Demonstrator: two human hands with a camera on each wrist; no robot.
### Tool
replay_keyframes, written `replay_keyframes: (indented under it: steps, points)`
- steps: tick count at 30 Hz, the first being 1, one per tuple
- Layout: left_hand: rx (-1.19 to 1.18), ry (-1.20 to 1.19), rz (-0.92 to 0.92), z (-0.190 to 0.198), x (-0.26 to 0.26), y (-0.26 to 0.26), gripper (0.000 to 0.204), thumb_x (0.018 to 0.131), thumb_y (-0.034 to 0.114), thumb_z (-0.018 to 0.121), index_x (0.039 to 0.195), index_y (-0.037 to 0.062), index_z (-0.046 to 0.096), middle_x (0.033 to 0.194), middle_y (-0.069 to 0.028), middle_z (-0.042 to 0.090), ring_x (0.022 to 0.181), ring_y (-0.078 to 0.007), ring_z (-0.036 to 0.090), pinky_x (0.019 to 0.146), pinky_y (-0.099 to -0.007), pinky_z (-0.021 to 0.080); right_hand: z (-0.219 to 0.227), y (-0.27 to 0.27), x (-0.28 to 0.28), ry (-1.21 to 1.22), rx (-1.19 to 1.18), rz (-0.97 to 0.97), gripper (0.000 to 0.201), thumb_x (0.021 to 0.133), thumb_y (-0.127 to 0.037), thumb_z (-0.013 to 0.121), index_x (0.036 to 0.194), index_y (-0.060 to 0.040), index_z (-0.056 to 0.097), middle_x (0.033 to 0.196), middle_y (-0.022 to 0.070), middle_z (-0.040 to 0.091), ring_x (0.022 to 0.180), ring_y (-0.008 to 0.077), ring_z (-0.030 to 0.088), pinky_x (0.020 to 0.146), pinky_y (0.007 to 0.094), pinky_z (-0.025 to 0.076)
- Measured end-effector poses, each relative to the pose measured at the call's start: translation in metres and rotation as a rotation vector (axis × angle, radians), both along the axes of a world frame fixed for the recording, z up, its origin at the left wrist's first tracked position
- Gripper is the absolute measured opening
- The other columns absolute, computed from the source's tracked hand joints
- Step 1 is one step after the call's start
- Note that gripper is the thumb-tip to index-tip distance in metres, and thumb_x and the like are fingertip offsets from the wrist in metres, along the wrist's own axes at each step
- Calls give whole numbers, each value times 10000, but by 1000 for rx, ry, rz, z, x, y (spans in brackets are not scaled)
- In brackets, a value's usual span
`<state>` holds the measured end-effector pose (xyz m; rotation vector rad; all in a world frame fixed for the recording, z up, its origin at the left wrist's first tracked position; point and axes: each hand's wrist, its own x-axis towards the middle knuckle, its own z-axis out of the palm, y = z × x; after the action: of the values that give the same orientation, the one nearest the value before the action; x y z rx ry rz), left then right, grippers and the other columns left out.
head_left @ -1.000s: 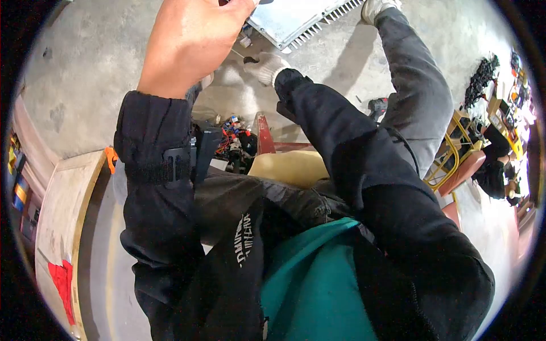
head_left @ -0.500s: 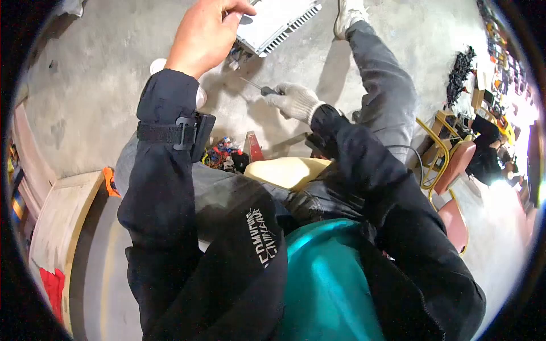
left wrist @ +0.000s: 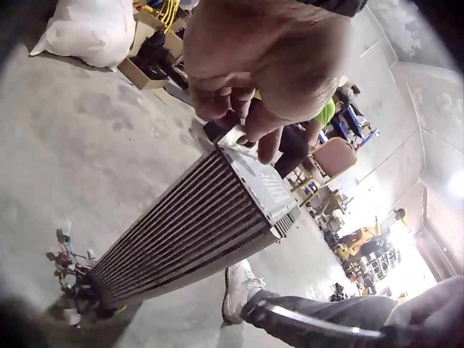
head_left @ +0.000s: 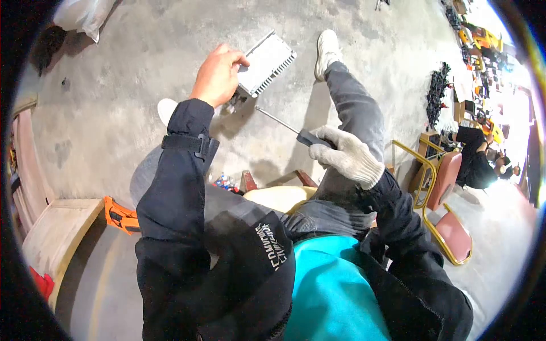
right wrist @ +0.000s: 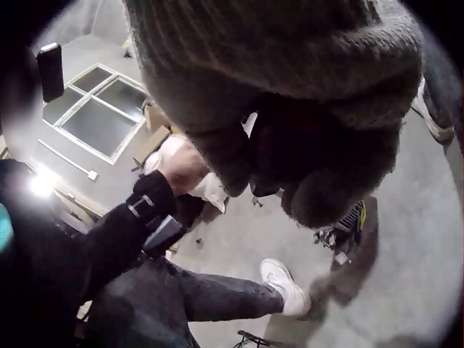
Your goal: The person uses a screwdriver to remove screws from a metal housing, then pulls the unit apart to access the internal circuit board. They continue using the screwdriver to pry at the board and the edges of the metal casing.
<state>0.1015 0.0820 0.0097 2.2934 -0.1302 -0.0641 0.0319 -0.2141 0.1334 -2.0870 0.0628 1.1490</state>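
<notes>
My bare left hand point(head_left: 219, 74) grips the top end of a silver metal box with cooling fins point(head_left: 267, 65). In the left wrist view, its fingers curl over the upper edge of the finned box point(left wrist: 188, 225), which stands tilted. Wires and connectors point(left wrist: 69, 264) hang at its lower end. My right hand point(head_left: 344, 153), in a white knit glove, holds a screwdriver point(head_left: 310, 138) by its dark handle, above the right thigh. The shaft points toward the box's lower corner, apart from it. Glove point(right wrist: 275, 72) fabric fills the top of the right wrist view, where the screwdriver is mostly hidden.
Pink chairs with yellow frames point(head_left: 446, 182) stand at the right, near a seated person. A wooden bench point(head_left: 62, 221) and an orange tool point(head_left: 120, 216) lie at the left. Small parts point(head_left: 224, 182) sit on the floor by my seat. A white sack point(head_left: 85, 17) rests farther off.
My right hand has drawn the screwdriver back from near the box's lower corner toward my right thigh. The left hand keeps its place at the box's top end. The head view has shifted.
</notes>
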Motion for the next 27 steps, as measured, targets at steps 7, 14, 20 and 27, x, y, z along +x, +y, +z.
replay_keyframes:
  steps: [7,14,20,27]
  points:
    - [-109,176,46,15,1,-1,174,878,58,609,988,46,744,1035,-138,623,1006,-332,617,892,-421,503,7,10,25,5,157,-258,408,914,-310,694,1151,17,639,856,26,615,769,104,601,720,266,506]
    - [-81,69,40,6,-1,-1,183,836,87,664,1000,64,741,1027,-139,613,1017,-345,604,894,-431,498,-16,25,36,25,188,-278,483,915,-347,685,1202,39,631,865,43,629,771,118,619,725,277,521]
    - [-52,81,38,9,0,-1,193,823,100,694,1010,67,732,1033,-130,612,1050,-335,591,911,-427,489,-25,30,41,5,131,-259,472,922,-345,679,1189,43,641,850,51,639,756,120,625,719,282,526]
    - [23,34,64,13,-3,-4,212,811,111,730,1013,46,726,1050,-130,612,1062,-328,587,914,-412,489,-32,33,40,0,125,-272,457,938,-315,666,1216,45,629,848,53,641,747,115,630,703,273,533]
